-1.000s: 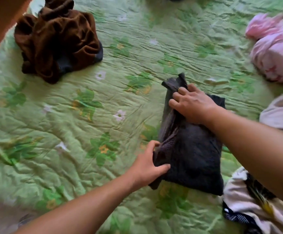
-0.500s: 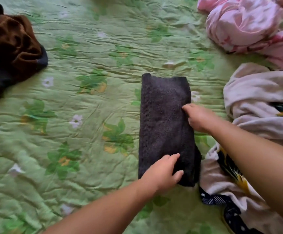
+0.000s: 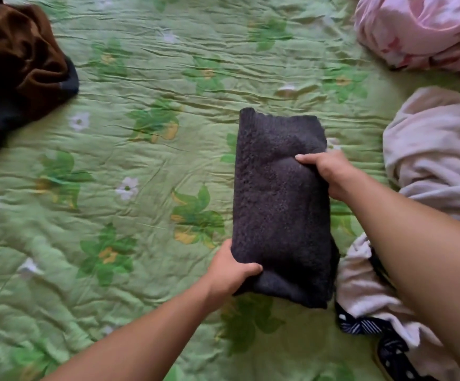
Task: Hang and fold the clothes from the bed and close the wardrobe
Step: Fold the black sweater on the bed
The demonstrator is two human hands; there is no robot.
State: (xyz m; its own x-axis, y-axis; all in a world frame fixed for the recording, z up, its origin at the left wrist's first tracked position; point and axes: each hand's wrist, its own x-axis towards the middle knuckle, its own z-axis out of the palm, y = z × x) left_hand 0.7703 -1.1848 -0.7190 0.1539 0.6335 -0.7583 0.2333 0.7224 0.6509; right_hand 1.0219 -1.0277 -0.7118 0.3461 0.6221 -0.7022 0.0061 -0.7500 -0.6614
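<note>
A folded dark grey knitted garment (image 3: 278, 193) lies as a long rectangle on the green flowered bedspread (image 3: 141, 188). My left hand (image 3: 231, 270) grips its near left corner, thumb on top and fingers underneath. My right hand (image 3: 330, 171) grips its right edge near the middle, thumb pressed on the top surface. The near end of the garment looks slightly lifted off the bed.
A crumpled brown garment (image 3: 17, 67) sits at the far left. A pink bundle (image 3: 426, 31) lies at the far right corner. A pale pinkish cloth (image 3: 432, 149) and a white and dark patterned piece (image 3: 366, 306) lie right beside the grey garment.
The grey garment went from a loose half-fold to a neat rectangle. Both hands shifted from pressing on it to gripping its edges, and the near end has risen a little.
</note>
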